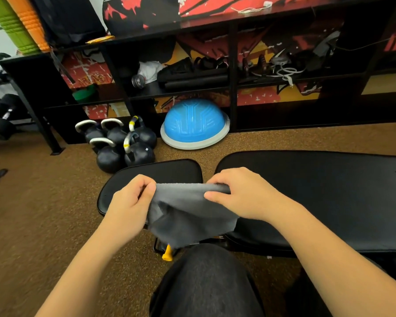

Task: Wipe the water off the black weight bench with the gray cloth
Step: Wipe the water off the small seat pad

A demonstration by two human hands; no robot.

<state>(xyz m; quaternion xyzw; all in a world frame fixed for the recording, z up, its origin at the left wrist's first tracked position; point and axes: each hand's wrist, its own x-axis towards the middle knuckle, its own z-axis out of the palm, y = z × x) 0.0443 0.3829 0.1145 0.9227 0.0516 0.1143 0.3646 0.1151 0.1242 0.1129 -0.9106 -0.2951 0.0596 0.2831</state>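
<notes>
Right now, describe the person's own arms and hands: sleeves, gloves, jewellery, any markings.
The left hand and right hand are bare: no gloves, rings, watch or wristband in view. Behind each hand the arm is uncovered as far as the picture's edge, so no sleeve shows. No tattoos, plasters or other markings are visible on either.

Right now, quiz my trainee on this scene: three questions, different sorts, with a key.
1. True or false: the left hand and right hand both pinch the gray fabric cloth above the black padded weight bench.
2. What stands left of the blue dome-shaped balance trainer? A: black round kettlebells; B: a red bucket; C: a green chair.
3. Fill in: the ___ hand is over the smaller seat pad.
Key: 1 true; 2 A; 3 left.
</notes>
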